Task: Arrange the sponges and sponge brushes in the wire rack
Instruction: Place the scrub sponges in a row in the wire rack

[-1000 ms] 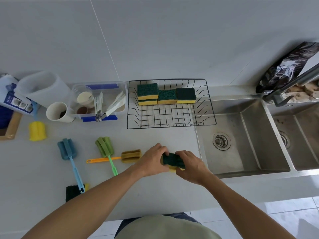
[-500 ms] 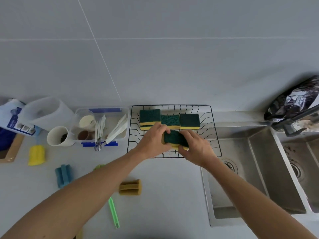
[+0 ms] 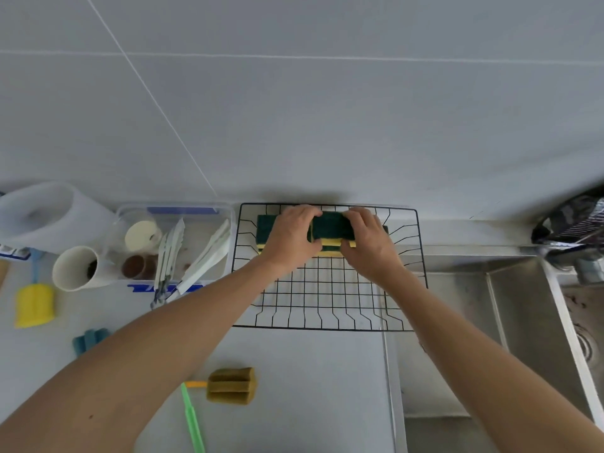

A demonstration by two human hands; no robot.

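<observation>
A black wire rack [image 3: 327, 299] stands on the counter against the wall. Along its back edge lies a row of green-and-yellow sponges, the leftmost one [image 3: 265, 227] partly showing. My left hand [image 3: 291, 237] and my right hand [image 3: 367, 245] both grip one green-topped yellow sponge [image 3: 331, 227] and hold it on top of that row, over the middle. On the counter lie sponge brushes: an olive one with an orange handle [image 3: 231, 385], a yellow one [image 3: 34, 304], a blue one [image 3: 90, 338] mostly hidden by my left arm, and a green handle [image 3: 192, 420].
Left of the rack sits a clear plastic box [image 3: 183, 246] with white tongs and small cups, then a white mug [image 3: 76, 268] and a white jug [image 3: 42, 214]. A steel sink [image 3: 490, 322] lies right of the rack, with a dark bag [image 3: 575, 217] behind it.
Both hands carried the sponge from the counter's front edge up and back over the rack, down onto the row of sponges at the rear. The camera tilted up toward the wall.
</observation>
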